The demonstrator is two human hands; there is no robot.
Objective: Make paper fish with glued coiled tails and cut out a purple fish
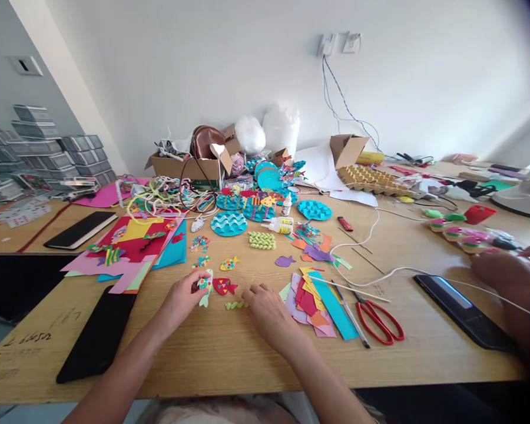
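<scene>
My left hand [189, 295] pinches a pale green paper fish [205, 287] with coloured dots, its tail pointing toward me. Beside it on the table lies a red paper fish [225, 286] with small triangles. My right hand [265, 303] rests low over the table, its fingers curled down near the end of a wavy green strip [234, 305]; its fingertips are partly hidden. A yellow dotted fish [229, 263] and a purple fish [285, 260] lie farther back, near a stack of wavy green strips [262, 240].
Red-handled scissors [381, 321], a brush [351, 315] and paper scraps [307, 297] lie right. Glue bottles [279, 225] and blue discs [228, 224] stand behind. Coloured sheets [128, 247] and a black case [98, 333] lie left. Another person's hand [497, 271] is at far right.
</scene>
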